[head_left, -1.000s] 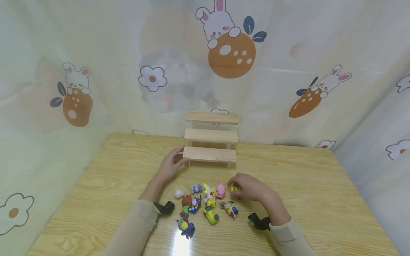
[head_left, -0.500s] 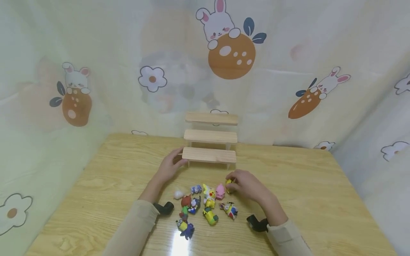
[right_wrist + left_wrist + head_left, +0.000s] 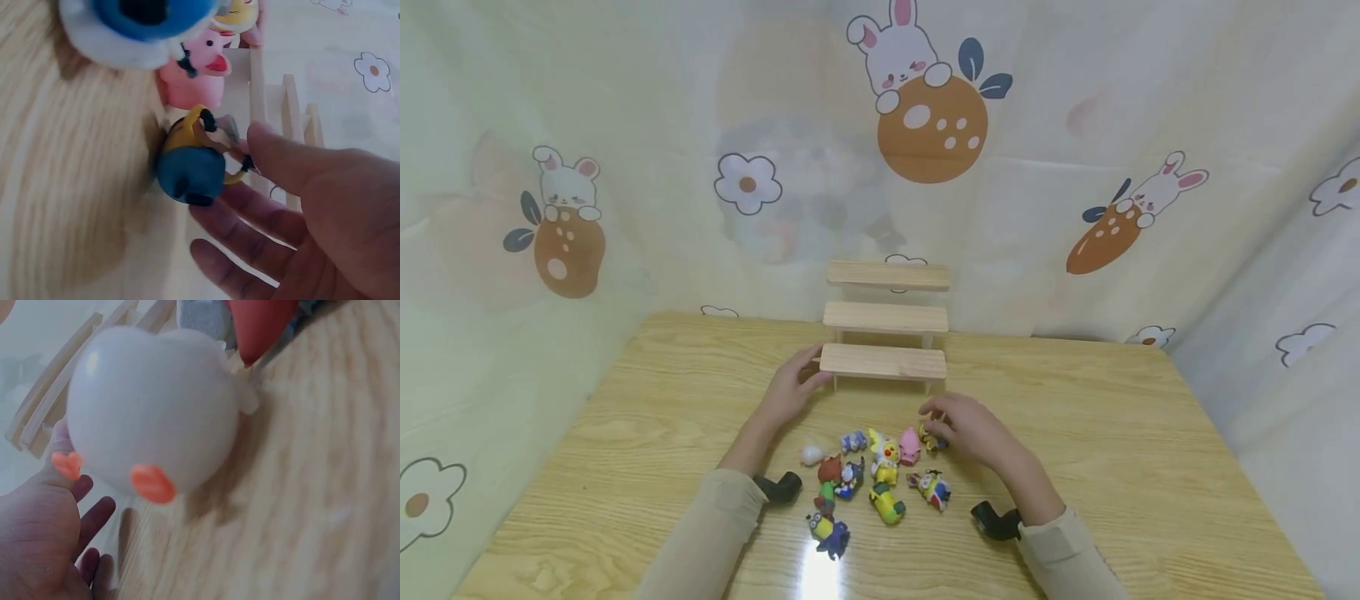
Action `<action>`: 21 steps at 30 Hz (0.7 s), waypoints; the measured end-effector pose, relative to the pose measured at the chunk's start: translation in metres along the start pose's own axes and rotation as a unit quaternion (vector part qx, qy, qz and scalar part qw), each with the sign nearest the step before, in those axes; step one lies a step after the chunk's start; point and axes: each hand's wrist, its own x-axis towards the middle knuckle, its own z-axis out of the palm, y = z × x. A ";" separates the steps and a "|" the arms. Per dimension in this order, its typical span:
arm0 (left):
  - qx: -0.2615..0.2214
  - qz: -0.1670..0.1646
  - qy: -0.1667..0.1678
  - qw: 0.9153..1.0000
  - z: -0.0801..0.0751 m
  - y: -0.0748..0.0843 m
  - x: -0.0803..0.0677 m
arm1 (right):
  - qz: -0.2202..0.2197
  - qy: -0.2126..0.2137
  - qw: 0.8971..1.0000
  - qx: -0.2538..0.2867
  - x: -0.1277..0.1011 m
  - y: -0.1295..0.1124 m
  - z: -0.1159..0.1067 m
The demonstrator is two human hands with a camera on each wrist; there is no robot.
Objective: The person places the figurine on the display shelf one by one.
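Note:
My left hand (image 3: pixel 788 393) is at the left end of the lowest step of a wooden three-step display stand (image 3: pixel 882 361), thumb at its front edge, fingers loosely spread. A white toy bird (image 3: pixel 153 412) with orange feet fills much of the left wrist view. My right hand (image 3: pixel 972 427) hovers around a yellow and blue minion figure (image 3: pixel 194 164), fingers relaxed and apart. In the right wrist view the thumb (image 3: pixel 265 150) is close beside its arm and the other fingertips are near its feet. A pink pig figure (image 3: pixel 910 447) sits just left of the minion.
More toy figures cluster in front of the stand, among them a yellow-and-white one (image 3: pixel 885 454), a red-haired one (image 3: pixel 829 471), a purple-caped minion (image 3: pixel 829 534) and a red-and-blue one (image 3: pixel 932 489). A rabbit-print curtain (image 3: pixel 647 100) hangs behind the wooden table (image 3: pixel 1075 433).
My right hand has moved left, bringing the minion figure closer to the pig, and its fingers have loosened from it. My left hand stays at the stand; the head view has shifted slightly.

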 end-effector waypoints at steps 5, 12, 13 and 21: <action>-0.003 0.002 -0.002 1.000 -0.001 0.000 0.000 | -0.022 -0.025 0.999 -0.029 -0.003 -0.002 -0.003; -0.003 0.004 0.003 1.000 -0.001 -0.002 0.000 | -0.025 -0.051 0.998 -0.042 -0.009 -0.007 -0.002; -0.004 0.003 0.004 1.000 -0.001 -0.002 0.000 | -0.024 -0.052 0.998 -0.040 -0.009 -0.007 -0.001; -0.009 0.002 -0.001 1.000 -0.002 -0.002 0.000 | 0.007 -0.047 0.997 -0.053 -0.007 -0.010 0.006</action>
